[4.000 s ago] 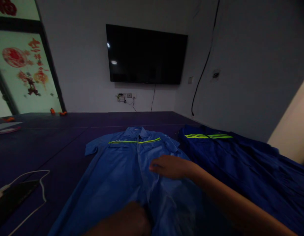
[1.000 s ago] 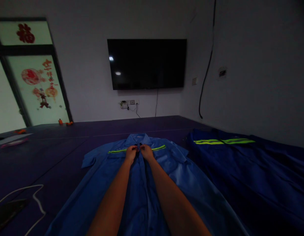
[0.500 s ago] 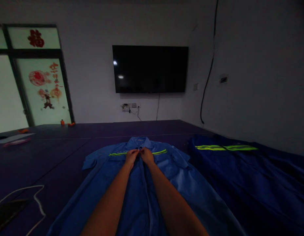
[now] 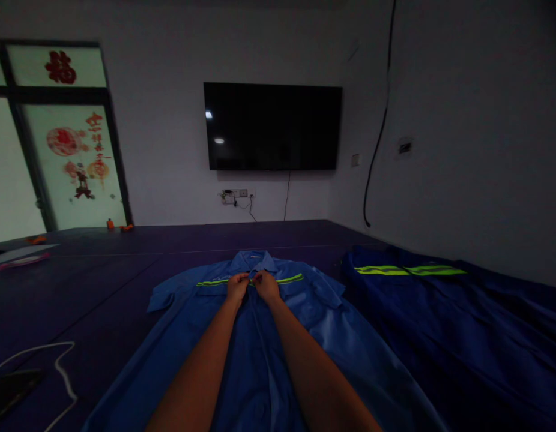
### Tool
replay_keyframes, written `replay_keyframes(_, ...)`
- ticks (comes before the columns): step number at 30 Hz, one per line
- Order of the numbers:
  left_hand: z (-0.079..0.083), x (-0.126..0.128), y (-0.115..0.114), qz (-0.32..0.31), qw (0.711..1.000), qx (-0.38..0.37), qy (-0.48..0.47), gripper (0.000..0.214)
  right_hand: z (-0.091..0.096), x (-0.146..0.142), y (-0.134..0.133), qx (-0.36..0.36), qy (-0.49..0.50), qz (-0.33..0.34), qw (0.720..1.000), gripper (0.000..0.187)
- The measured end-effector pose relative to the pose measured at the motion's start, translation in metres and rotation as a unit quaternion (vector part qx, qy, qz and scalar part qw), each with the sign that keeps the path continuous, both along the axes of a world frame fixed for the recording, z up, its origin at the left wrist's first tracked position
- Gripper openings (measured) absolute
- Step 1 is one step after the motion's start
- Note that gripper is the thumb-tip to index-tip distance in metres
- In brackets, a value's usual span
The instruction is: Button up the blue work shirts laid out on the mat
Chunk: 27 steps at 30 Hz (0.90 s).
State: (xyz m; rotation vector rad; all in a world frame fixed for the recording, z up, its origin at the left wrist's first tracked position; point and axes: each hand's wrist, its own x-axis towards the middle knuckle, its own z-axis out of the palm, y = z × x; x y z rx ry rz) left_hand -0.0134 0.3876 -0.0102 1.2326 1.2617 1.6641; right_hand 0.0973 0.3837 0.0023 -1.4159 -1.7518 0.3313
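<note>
Blue work shirt (image 4: 260,342) spread flat, front up, on the dark purple surface (image 4: 102,282). Left hand (image 4: 238,284) and right hand (image 4: 266,284) meeting just under the collar, fingers pinched narrow on the placket edges. Looks like the top-button step. Next up probably calls for lining up the edges lower down.

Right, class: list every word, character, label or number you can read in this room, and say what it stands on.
"福": red paper-cut on the top window pane.
Red characters on the lower glass pane: too blurred to read.
Red collar label of the light blue work shirt: too small to read.
Television: no brand legible.
</note>
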Motion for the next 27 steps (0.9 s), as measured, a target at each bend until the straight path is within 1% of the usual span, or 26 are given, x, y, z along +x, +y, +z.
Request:
replay_keyframes(9,-0.0003,0.0008,-0.001,0.001,1.0,0.008,0.01,0.022,-0.0037,0.0004,0.0024,0.019,0.025,0.006,0.999,0.009)
replay_keyframes(15,0.0021,0.0015,-0.0026,0.018,1.0,0.009,0.023,0.022,-0.0053,0.0002,0.0022,0.038,0.032,0.02,0.999,0.012)
replay_keyframes(20,0.0052,0.0033,-0.0061,0.031,0.999,0.007,0.042,0.02,-0.0051,-0.0003,0.0012,0.031,0.023,0.021,0.999,0.007)
replay_keyframes(27,0.0081,0.0053,-0.0073,0.037,0.996,0.006,0.08,0.016,-0.0041,-0.0008,0.0015,0.022,-0.012,0.005,1.0,0.008)
